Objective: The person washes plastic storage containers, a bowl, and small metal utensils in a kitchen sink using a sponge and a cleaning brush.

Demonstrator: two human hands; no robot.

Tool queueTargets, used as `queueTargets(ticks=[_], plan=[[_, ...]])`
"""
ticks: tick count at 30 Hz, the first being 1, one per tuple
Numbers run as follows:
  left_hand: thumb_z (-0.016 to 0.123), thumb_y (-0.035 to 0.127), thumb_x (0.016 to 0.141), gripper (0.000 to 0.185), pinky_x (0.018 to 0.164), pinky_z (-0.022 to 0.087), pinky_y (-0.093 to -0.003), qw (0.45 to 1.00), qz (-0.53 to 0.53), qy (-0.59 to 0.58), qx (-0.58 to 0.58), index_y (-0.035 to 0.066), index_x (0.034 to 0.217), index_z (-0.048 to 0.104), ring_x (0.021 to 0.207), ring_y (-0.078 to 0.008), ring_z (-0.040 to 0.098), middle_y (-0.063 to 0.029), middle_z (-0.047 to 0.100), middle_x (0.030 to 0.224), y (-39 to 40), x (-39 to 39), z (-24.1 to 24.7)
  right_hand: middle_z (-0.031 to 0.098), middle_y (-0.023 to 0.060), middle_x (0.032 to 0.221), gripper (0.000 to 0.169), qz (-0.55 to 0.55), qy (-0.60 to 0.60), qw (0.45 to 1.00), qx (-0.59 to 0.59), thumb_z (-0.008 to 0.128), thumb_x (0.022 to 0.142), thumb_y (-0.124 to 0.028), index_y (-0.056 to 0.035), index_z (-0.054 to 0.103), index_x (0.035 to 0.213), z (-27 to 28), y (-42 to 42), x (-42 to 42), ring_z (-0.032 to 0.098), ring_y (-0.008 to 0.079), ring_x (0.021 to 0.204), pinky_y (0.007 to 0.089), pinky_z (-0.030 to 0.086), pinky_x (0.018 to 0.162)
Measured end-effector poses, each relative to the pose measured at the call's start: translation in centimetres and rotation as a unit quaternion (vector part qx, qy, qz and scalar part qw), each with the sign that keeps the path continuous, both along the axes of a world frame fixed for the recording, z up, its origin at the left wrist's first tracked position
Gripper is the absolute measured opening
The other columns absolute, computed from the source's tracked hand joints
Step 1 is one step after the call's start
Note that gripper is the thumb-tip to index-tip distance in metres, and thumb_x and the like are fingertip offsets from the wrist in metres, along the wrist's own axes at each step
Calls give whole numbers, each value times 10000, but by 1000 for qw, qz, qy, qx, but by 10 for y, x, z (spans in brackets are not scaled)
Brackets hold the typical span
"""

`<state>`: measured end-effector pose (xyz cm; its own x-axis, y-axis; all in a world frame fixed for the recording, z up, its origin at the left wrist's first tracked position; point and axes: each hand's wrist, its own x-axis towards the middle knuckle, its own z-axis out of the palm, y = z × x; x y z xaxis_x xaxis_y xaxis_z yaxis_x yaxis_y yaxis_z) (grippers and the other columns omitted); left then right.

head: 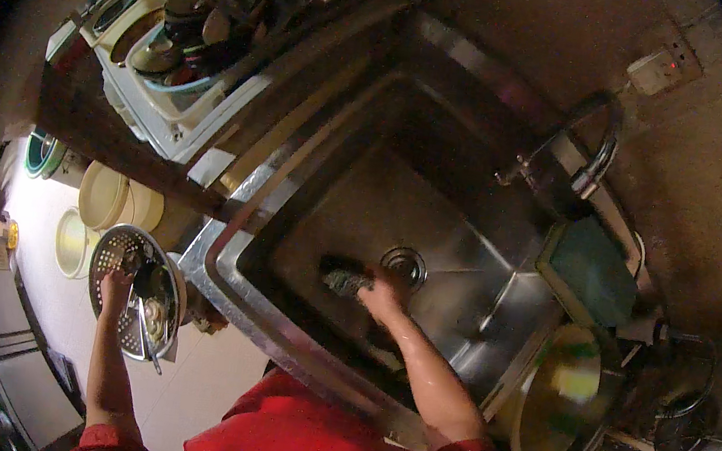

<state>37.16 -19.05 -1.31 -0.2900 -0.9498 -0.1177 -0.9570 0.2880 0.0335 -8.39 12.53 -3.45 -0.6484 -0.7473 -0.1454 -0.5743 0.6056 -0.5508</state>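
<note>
My right hand (386,298) reaches down into a deep stainless steel sink (365,189), its fingers closed on a dark, mesh-like scrubbing pad (347,283) just left of the drain (404,266). Out to the left of the sink, my left hand (115,283) is at a perforated metal colander (108,248). The colander holds a dark item, a pale item and a metal utensil with a long handle (147,331). Whether my left fingers grip the colander or something in it is unclear.
A curved faucet (604,147) stands at the sink's far right. A green board or lid (589,270) and a large yellowish basin (556,398) are on the right. Crowded dishes and a plastic tub (181,92) stand upper left; buckets (104,197) are on the floor below.
</note>
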Motion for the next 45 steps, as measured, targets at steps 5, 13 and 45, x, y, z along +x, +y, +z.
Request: queueTargets(ticks=[5, 13, 45], plan=[[564, 211, 697, 192, 545, 413, -357, 985, 21, 173, -11, 25, 657, 545, 605, -315, 518, -159, 536, 631, 22, -19, -5, 510, 61, 858, 355, -177, -199, 924, -275, 582, 643, -147, -17, 452, 947, 62, -47, -93, 484, 153, 716, 270, 404, 585], [550, 135, 726, 172, 615, 441, -280, 974, 33, 222, 24, -14, 807, 578, 678, -174, 575, -126, 593, 699, 92, -53, 49, 484, 82, 961, 421, -288, -456, 686, -489, 579, 717, -219, -62, 425, 1075, 102, -183, -173, 467, 176, 826, 305, 438, 622], [607, 233, 683, 332, 598, 418, -385, 737, -468, 400, 280, 54, 924, 464, 702, -347, 532, -174, 552, 773, 220, -425, 66, 516, 169, 949, 388, -202, 70, 973, -91, 595, 688, -141, 1, 462, 1024, 117, 48, -144, 502, 260, 867, 324, 404, 747]])
